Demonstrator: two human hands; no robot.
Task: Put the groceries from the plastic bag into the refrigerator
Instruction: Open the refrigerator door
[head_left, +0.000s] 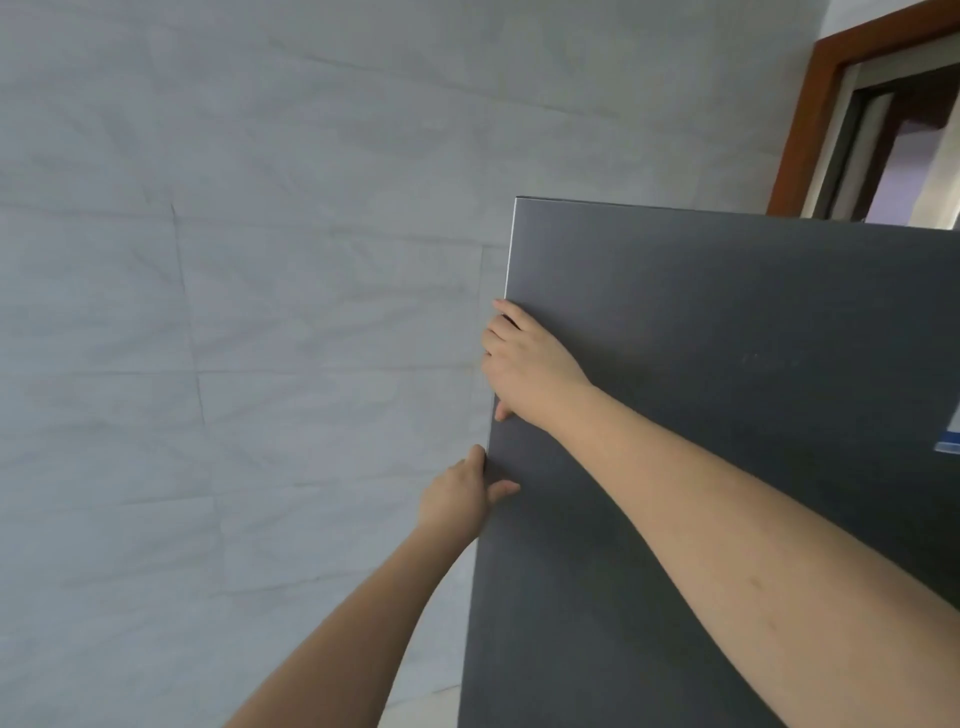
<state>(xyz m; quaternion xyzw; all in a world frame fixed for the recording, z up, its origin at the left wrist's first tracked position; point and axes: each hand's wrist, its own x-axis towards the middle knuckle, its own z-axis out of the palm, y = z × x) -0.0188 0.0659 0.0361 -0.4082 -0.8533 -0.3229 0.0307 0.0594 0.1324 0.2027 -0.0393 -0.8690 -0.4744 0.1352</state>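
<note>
The refrigerator door is a flat, matte dark-grey panel with a thin light strip along its upper left edge; it fills the right half of the view. A label shows at its right margin. Both hands grip the door's left edge: the right hand higher, fingers wrapped around the edge, and the left hand just below, thumb on the front face. Pale grey wall tiles lie behind. A brown door frame stands upper right.
</note>
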